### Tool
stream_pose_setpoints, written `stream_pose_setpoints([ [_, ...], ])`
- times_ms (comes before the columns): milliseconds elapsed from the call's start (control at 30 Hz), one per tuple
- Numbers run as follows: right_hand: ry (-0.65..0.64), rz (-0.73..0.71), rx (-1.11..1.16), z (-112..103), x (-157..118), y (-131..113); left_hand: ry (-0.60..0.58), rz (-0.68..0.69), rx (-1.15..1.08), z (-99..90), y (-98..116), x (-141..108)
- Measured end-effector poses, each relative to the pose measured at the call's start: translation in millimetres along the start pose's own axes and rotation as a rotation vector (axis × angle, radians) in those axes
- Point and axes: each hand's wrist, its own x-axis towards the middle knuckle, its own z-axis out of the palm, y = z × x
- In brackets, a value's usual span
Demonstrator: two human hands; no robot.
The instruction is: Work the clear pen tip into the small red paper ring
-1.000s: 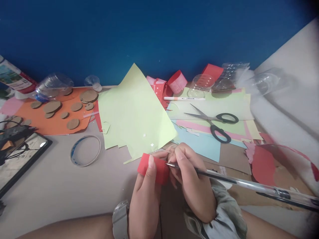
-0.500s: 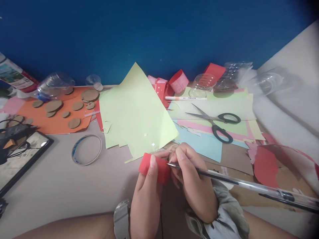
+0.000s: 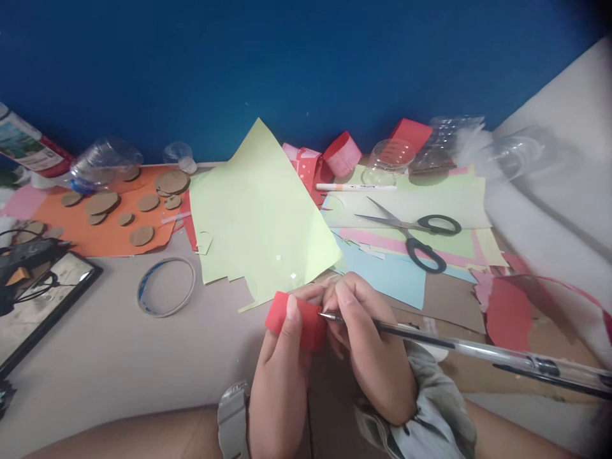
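Observation:
My left hand point(image 3: 282, 360) pinches a small red paper piece point(image 3: 310, 330) near the table's front edge, thumb on top and fingers behind it. The piece looks folded or curved; its underside is hidden. A clear-barrelled ballpoint pen point(image 3: 459, 347) lies in the grip of my right hand point(image 3: 368, 338), its metal tip at the right edge of the red paper. Thumb and fingers of that hand are closed around the pen close to its tip. Just beyond both hands is a large pale green paper sheet point(image 3: 258, 210) with tiny white bits on it.
Scissors point(image 3: 406, 231) with black handles lie on coloured paper at the right, near a white marker point(image 3: 356, 187). A tape ring point(image 3: 166, 288) lies left of the green sheet. Several cardboard discs point(image 3: 142, 236) rest on orange paper point(image 3: 112, 245). Clear plastic cups point(image 3: 389, 162) stand along the blue wall.
Almost nothing differs. The view has shifted very slightly, and both hands keep their hold on the red paper and the pen.

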Motion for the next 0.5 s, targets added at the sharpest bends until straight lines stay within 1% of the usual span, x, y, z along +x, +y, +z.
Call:
stream_pose_setpoints([
  [100, 0.029, -0.025, -0.03, 1.6, 1.3, -2.5, 0.017, -0.034, 0.054, 0.5, 0.9, 0.5],
  [200, 0.018, -0.031, -0.038, 3.6, 3.7, -6.7, 0.042, -0.039, 0.104, 0.9, 1.5, 0.4],
  [267, 0.01, -0.018, -0.024, 4.7, 4.4, -8.7, 0.037, -0.032, 0.095, 0.6, 1.5, 0.1],
  [367, 0.031, 0.002, -0.007, 5.9, 3.9, -10.2, 0.027, -0.043, 0.075, -0.7, 0.8, -0.9],
  [500, 0.035, -0.023, -0.041, 5.4, 4.0, -9.8, 0.014, -0.032, 0.077, -1.1, 0.0, -1.6],
])
